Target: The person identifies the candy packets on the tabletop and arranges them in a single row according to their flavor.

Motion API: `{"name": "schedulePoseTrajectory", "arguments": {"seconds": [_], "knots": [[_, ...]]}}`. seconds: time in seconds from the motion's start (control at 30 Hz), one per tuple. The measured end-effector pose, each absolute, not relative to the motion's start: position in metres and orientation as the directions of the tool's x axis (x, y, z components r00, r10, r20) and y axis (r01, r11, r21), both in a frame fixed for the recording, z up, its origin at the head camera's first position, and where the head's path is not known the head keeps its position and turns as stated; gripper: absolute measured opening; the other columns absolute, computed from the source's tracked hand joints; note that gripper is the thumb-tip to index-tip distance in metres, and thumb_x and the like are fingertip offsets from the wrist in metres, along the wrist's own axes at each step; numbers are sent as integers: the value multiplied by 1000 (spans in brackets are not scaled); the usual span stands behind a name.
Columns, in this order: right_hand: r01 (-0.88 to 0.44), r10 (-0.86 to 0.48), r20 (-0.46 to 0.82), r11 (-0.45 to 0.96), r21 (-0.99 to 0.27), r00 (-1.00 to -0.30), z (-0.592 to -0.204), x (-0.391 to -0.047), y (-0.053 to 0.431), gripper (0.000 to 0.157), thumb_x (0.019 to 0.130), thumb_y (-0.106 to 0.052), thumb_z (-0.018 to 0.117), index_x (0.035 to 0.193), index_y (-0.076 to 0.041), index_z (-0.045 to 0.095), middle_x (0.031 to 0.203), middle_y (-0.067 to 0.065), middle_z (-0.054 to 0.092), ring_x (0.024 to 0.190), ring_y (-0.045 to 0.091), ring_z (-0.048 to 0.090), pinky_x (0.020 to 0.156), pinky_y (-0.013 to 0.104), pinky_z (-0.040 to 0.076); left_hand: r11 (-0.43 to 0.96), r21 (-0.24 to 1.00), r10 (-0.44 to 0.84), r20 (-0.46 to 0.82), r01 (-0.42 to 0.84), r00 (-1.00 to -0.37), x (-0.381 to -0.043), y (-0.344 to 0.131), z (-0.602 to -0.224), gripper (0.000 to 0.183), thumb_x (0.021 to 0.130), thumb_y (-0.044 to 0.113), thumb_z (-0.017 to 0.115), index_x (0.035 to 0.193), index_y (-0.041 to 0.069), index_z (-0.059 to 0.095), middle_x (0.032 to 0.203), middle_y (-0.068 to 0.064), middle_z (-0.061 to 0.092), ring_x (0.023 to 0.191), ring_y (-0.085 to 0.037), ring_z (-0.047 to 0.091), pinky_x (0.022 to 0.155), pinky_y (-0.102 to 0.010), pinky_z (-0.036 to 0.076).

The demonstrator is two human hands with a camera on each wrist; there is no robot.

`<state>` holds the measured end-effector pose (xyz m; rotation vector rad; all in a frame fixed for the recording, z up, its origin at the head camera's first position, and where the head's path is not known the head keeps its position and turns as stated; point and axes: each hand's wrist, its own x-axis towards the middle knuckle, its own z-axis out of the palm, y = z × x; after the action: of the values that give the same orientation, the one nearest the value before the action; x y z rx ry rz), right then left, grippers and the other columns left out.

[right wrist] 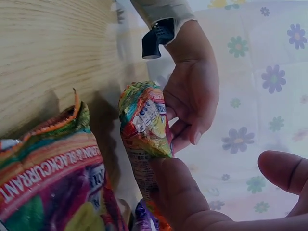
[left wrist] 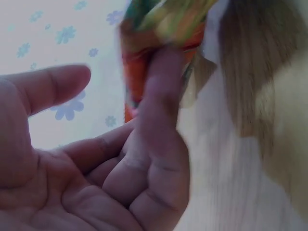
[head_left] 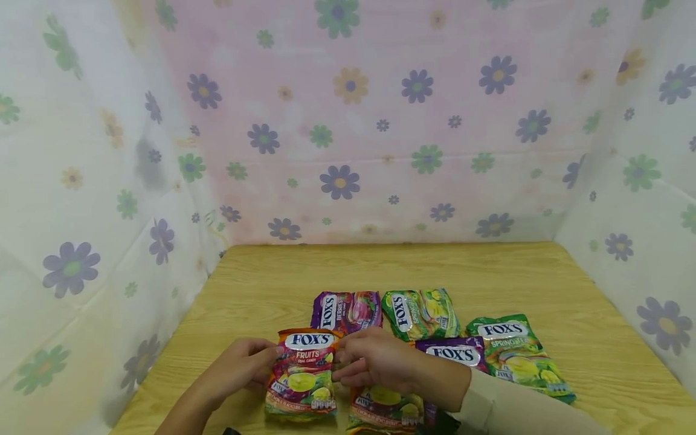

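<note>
An orange-and-red bag of Fox's Fruits candy [head_left: 301,380] is between my two hands at the front of the table. My left hand [head_left: 244,368] touches its left edge. In the left wrist view, the fingers [left wrist: 163,96] meet the orange end of the bag [left wrist: 161,29] while the thumb stands apart. My right hand [head_left: 375,362] reaches the bag's right edge. Its fingers [right wrist: 178,187] press on the bag [right wrist: 144,115] in the right wrist view, thumb raised clear. Below the right hand lies a second Fruits bag [head_left: 383,411], partly covered by it.
Behind the held bag lies a purple Berries candy bag [head_left: 359,311], with a green Fox's bag [head_left: 426,314] beside it. Another purple bag [head_left: 457,350] is partly hidden by the right arm. A second green bag [head_left: 522,356] lies farther right. Flowered cloth [head_left: 348,121] encloses the wooden table [head_left: 283,266].
</note>
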<state>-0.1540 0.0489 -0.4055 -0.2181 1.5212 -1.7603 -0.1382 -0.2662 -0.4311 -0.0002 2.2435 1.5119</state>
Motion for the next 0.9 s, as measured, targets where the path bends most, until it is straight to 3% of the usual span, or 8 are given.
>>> {"name": "schedulePoseTrajectory", "arguments": {"seconds": [0.23,0.6,0.9], "knots": [[421,-632,-326,0,-907,-703,-396,-160,48,62,96,-11,59,150,13,39,145,26,56,117,35,70,91,37,62,406,883,127,-310,-235,-942,-143,-260,-424,62,104,41,60,137,-11,58,114,-15,74,85,-27,76,75,-41,65],[358,-640,-238,-63,-932,-731,-386,-173,46,66,99,-9,54,155,13,29,155,31,45,129,41,63,100,40,58,396,897,-3,-212,-196,-977,-156,-259,-407,56,103,42,63,137,-2,62,119,-14,73,84,-24,74,75,-38,65],[255,-576,-148,-110,-961,-804,-377,-187,41,65,98,-7,54,156,11,31,155,29,45,130,39,62,106,42,55,398,910,26,-139,-117,-990,-174,-254,-387,57,105,43,60,143,1,57,126,-16,70,92,-23,70,77,-35,64]]}}
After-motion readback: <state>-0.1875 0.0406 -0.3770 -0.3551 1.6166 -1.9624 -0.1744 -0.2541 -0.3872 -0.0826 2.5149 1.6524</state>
